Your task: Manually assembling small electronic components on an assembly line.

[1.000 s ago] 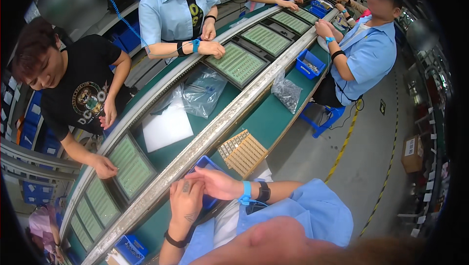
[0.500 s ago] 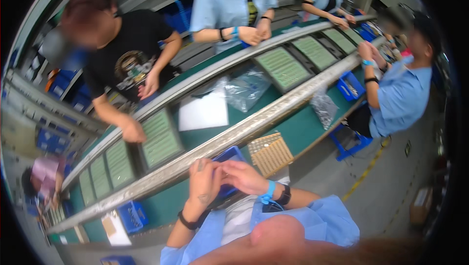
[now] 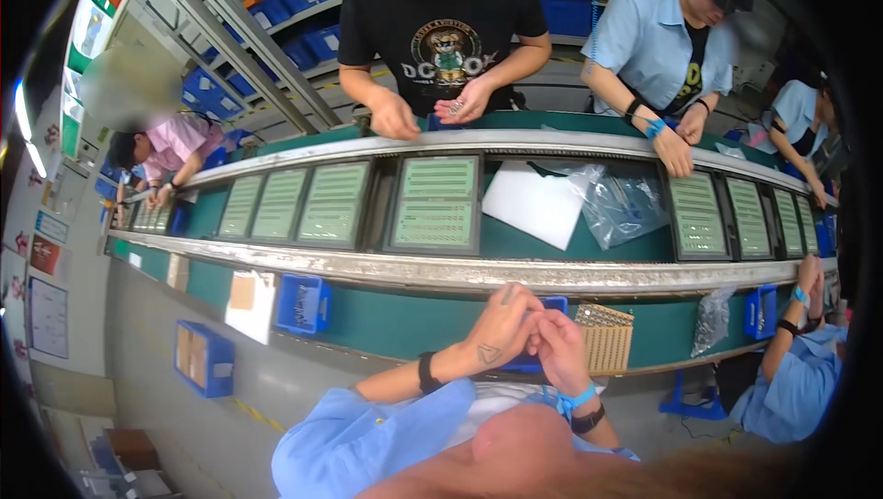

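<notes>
My left hand (image 3: 506, 322) and my right hand (image 3: 563, 348) meet at the fingertips above the near edge of the work line. Both are closed in a pinch. Whatever lies between their fingers is too small or too hidden to make out. Partly behind them stands a small blue bin (image 3: 556, 304), its contents mostly covered by my hands. Right of my right hand lies a tan perforated board (image 3: 604, 337) with rows of small holes or parts.
Green circuit panels in dark frames (image 3: 435, 203) line the conveyor beyond a metal rail (image 3: 405, 269). A white foam sheet (image 3: 532, 206) and clear plastic bag (image 3: 618, 214) lie among them. Another blue bin (image 3: 303, 304) stands left. Several co-workers work around the line.
My view has swung left, so the line now runs nearly level. My hands stay together at the fingertips. The co-worker in black has drawn a hand back from a panel.
</notes>
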Tool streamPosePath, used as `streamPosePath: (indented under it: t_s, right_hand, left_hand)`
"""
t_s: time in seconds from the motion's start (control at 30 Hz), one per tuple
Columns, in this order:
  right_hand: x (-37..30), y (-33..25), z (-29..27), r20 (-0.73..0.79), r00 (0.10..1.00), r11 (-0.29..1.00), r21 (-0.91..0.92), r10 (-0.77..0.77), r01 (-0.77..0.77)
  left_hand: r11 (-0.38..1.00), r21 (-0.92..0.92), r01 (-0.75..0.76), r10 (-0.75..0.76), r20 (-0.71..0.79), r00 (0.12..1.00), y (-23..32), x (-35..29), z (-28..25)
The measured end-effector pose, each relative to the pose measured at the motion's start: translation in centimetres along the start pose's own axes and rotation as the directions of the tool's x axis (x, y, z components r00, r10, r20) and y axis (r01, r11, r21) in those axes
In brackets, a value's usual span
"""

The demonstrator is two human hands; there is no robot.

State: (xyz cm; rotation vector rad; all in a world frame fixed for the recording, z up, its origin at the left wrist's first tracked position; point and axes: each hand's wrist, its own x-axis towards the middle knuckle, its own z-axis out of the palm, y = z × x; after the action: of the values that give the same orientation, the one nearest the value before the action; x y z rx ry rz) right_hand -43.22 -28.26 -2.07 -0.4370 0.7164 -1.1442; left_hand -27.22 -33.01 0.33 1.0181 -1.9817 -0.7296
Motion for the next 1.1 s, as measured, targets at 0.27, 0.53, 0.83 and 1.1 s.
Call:
streamPosePath:
  t_s: [0.27, 0.53, 0.83, 1.1]
  right_hand:
    - [-1.0, -1.1, -1.6, -0.072, 0.997, 0.999, -0.049, 0.01, -0.013]
    - [-1.0, -0.9, 0.9, -0.101, 0.989, 0.974, -0.211, -0.104, 0.081]
    - [-2.4, -1.3, 0.8, 0.109, 0.994, 0.959, 0.279, 0.018, -0.048]
    - [-9.0, -14.8, 10.5, 0.517, 0.223, -0.045, -0.456, -0.827, 0.889]
  left_hand:
    - [0.969, 0.167, -0.181, 0.142, 0.222, 0.965, 0.8, 1.4, -0.7]
    - [0.927, 0.263, -0.268, 0.254, 0.086, 0.963, 0.5, -0.2, -4.6]
    - [0.848, 0.523, -0.084, 0.191, -0.155, 0.969, -12.3, 2.7, -19.7]
    - [0.866, 0.497, -0.055, 0.102, -0.069, 0.992, -17.0, 3.1, -19.7]
